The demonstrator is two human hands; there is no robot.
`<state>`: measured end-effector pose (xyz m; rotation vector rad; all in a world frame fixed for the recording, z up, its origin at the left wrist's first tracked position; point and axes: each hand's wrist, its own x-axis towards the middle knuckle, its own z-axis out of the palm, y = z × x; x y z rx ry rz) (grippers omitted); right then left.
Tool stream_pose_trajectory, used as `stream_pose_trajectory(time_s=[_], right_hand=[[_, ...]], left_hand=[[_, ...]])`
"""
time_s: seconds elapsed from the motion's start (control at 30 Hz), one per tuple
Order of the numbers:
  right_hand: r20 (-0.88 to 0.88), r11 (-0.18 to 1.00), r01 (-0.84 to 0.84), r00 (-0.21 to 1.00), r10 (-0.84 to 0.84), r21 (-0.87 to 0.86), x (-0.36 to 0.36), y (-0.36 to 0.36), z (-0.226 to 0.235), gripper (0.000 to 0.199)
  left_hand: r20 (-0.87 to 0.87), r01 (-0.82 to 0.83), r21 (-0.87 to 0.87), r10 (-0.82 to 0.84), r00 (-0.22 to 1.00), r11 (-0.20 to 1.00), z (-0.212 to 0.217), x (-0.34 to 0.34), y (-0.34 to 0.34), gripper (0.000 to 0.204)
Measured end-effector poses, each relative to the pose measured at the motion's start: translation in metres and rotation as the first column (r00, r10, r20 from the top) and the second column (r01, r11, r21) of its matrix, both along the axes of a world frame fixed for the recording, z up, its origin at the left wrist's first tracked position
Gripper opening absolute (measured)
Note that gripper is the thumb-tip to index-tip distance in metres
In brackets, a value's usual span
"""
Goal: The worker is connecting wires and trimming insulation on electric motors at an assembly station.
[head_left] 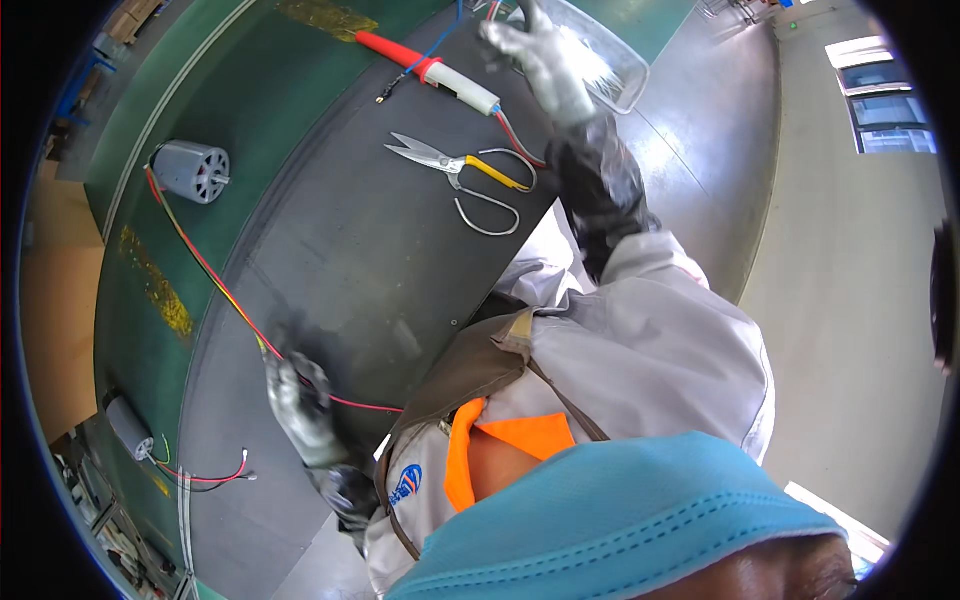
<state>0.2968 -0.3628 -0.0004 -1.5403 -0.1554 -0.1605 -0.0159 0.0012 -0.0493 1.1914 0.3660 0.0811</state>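
Observation:
My left hand (300,402), in a grey-coated glove, is closed round the red and yellow wires (222,290) of a grey cylindrical motor (190,172). A red wire end (366,405) runs out of the hand towards my apron. The motor lies on its side at the far left of the bench, its shaft facing right. My right hand (545,65), gloved alike, is raised at the top edge with its fingers apart, beside a clear plastic bin (640,75) of small pale pieces. Its fingertips are partly cut off by the picture's edge.
Yellow-handled scissors (465,170) lie with blades spread on the dark mat (350,250). Above them is a red and white pen-shaped tool (460,88) with a cord, crossed by a blue wire (430,52). A second motor (128,428) with loose leads rests at lower left.

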Motion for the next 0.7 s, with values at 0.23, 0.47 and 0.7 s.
stream_pose_trajectory(time_s=[0.23,0.47,0.7], right_hand=[[-0.192,0.773,-0.517,0.855,0.481,-0.367,0.012,0.068,0.006,0.030],[-0.590,0.171,-0.983,0.101,0.801,0.063,-0.080,0.111,-0.026,0.028],[-0.495,0.018,-0.972,0.136,0.858,-0.235,-0.119,0.115,-0.045,0.034]], left_hand=[[-0.371,0.218,-0.133,-0.252,0.894,0.967,0.024,-0.081,-0.013,0.042],[-0.696,0.435,-0.143,-0.403,0.595,0.889,-0.011,-0.158,-0.011,0.018],[-0.182,0.237,-0.078,-0.247,0.952,0.968,0.016,-0.077,-0.031,0.030]])
